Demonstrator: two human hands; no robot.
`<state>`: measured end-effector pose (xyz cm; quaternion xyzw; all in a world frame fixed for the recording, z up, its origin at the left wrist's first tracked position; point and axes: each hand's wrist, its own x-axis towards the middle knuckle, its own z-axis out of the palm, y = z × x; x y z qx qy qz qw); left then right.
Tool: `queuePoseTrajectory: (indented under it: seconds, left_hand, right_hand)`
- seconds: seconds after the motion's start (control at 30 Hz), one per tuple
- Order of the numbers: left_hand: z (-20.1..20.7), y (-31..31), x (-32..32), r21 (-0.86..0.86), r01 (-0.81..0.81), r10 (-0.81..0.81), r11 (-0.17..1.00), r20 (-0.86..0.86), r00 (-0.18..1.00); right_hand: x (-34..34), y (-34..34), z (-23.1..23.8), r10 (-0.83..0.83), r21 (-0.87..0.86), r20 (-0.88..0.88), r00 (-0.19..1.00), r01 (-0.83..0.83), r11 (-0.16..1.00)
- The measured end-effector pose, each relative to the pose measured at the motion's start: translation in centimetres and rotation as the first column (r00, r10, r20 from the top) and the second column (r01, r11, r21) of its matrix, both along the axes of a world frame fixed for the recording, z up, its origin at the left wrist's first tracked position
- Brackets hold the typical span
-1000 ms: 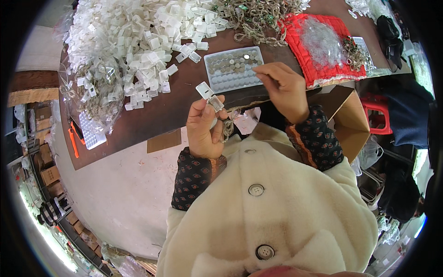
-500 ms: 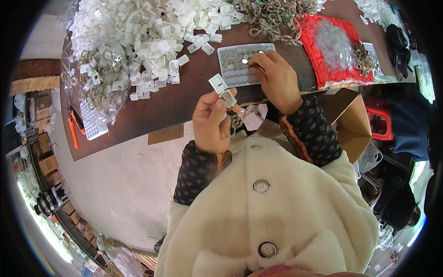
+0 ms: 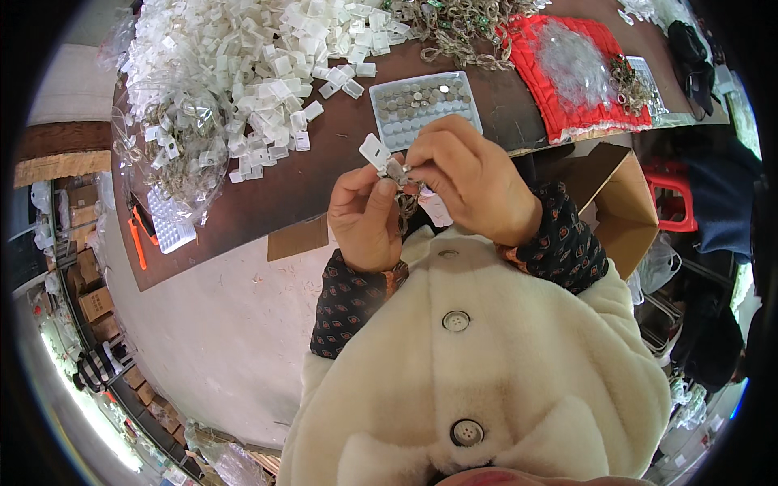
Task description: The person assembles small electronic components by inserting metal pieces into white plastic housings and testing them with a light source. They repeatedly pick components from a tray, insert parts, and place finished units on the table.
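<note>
Between the thumb and fingers of my left hand [image 3: 366, 212] is a small white plastic battery case [image 3: 374, 151], its lid swung up. Grey metal shows inside the case. A tangle of thin wire [image 3: 408, 202] hangs below it, beside the fingers. My right hand [image 3: 474, 182] is closed in a pinch against the case's right side. A tiny bright bit shows at its fingertips, too small to make out. Just beyond both hands lies a pale tray [image 3: 395, 134] with round pockets; silver button cells [image 3: 421, 95] fill its far rows, and my right hand covers its near edge.
A big heap of white plastic cases [image 3: 275, 89] covers the table's far left. Orange-handled pliers [image 3: 139, 235] lie by another tray [image 3: 170, 225]. Wire bundles [image 3: 466, 32] sit at the back, next to a red cloth [image 3: 535, 73]. A cardboard box [image 3: 628, 202] stands right of me.
My right hand has come from the button-cell tray down and left to the case in my left hand. The left hand has shifted slightly left.
</note>
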<state>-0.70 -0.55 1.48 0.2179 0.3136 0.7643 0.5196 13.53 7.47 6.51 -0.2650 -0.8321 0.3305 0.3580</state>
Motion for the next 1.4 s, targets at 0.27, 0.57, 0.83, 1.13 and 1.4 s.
queuePoseTrajectory:
  seconds: [0.27,0.57,0.83,1.13,1.4]
  left_hand:
    - [0.5,-0.6,0.6,0.019,-0.091,0.093,0.996,-0.196,0.976]
    - [0.0,-1.1,-0.5,-0.025,0.175,-0.171,0.984,0.101,0.980]
    - [-0.3,-1.1,-1.4,-0.110,0.282,-0.257,0.953,0.201,0.945]
    - [-0.8,-0.2,-1.1,-0.315,0.139,-0.105,0.939,0.122,0.987]
    - [-1.4,0.4,-1.9,-0.270,0.146,-0.120,0.952,0.110,0.987]
  right_hand:
    - [-0.2,-0.9,1.2,0.069,0.063,0.139,0.988,-0.078,0.995]
    - [0.1,-1.4,1.4,0.084,0.042,0.044,0.995,-0.086,0.995]
    - [-0.5,-0.6,0.7,0.001,0.221,-0.036,0.999,0.007,0.975]
    - [-0.3,1.9,-2.7,-0.200,0.193,-0.055,0.978,0.207,0.959]
    - [-1.3,4.8,-6.5,-0.356,0.394,0.141,0.924,0.277,0.876]
